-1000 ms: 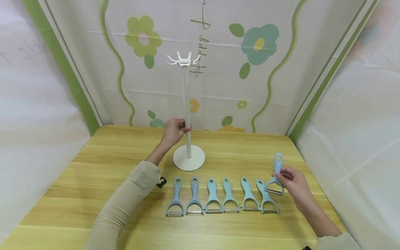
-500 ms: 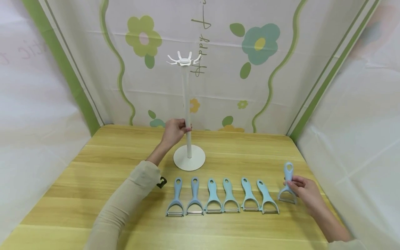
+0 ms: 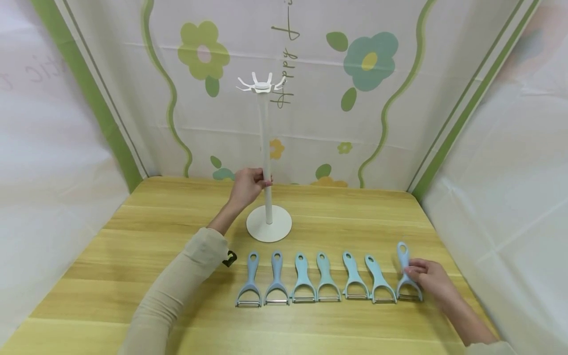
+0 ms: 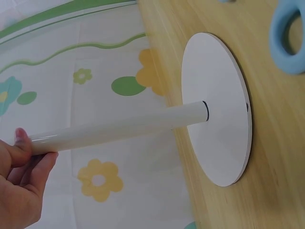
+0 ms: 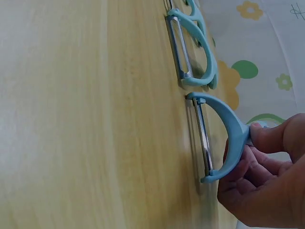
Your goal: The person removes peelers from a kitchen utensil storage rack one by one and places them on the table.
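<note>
My left hand (image 3: 247, 187) grips the white post (image 3: 267, 197) of a hook stand, thumb and fingers around it in the left wrist view. The stand's round base (image 4: 217, 143) rests on the table, and a ring of hooks (image 3: 262, 87) tops it. At the right end of a row, my right hand (image 3: 432, 277) pinches the handle of a light blue peeler (image 3: 403, 256). In the right wrist view this peeler (image 5: 233, 138) has its blade end at the tabletop, its handle tilted up. Beside it lies another peeler (image 3: 379, 278), with a small gap between.
Several more blue and teal peelers (image 3: 301, 276) lie in the row, handles pointing away from me. A small black piece (image 3: 230, 259) shows by the left sleeve (image 3: 177, 291). Printed fabric walls (image 3: 310, 138) stand behind and at both sides of the wooden table (image 3: 199, 325).
My right hand has carried the light blue peeler rightward from over the last peeler in the row, then down to the table beside it. The left hand stays on the post.
</note>
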A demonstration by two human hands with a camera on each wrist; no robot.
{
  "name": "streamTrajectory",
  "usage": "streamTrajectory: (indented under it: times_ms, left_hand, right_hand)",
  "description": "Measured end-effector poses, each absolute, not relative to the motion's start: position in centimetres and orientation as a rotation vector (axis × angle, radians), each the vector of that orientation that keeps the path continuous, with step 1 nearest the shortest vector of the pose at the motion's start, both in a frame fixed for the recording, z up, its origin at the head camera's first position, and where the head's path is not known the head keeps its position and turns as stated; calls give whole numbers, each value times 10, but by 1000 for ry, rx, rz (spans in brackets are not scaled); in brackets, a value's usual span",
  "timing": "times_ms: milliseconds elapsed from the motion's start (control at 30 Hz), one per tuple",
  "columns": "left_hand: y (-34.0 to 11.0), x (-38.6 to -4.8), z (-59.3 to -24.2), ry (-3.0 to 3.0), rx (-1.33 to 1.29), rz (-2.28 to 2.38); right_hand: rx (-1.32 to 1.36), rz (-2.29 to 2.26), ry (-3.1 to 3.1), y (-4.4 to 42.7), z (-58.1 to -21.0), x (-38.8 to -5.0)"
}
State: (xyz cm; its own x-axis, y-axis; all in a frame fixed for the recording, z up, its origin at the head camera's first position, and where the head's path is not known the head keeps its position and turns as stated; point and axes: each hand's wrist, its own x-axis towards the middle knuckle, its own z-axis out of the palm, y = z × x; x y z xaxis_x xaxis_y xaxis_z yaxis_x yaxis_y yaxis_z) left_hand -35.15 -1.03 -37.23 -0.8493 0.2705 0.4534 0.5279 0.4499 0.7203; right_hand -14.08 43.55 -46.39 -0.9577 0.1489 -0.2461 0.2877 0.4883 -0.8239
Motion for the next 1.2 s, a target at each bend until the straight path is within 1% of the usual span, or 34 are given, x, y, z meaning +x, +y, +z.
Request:
streamTrajectory:
  times_ms: [433, 633, 833, 1100, 1200]
  left_hand:
    - [-9, -353, -377, -2403, -703, -1321]
    - [-9, -352, -378, -2427, -723, -1362]
    - [-11, -350, -383, -2499, -760, -1394]
    - [-16, -342, -390, -2566, -776, -1411]
    - [-19, -337, -390, -2597, -760, -1337]
  right_hand:
    - [370, -1274, 2683, 435, -467, -148]
    - [332, -1217, 2732, 437, -470, -152]
    - [351, -1177, 2746, 437, -471, -155]
    - [361, -1082, 2791, 442, -469, -156]
    - [328, -994, 2881, 446, -464, -156]
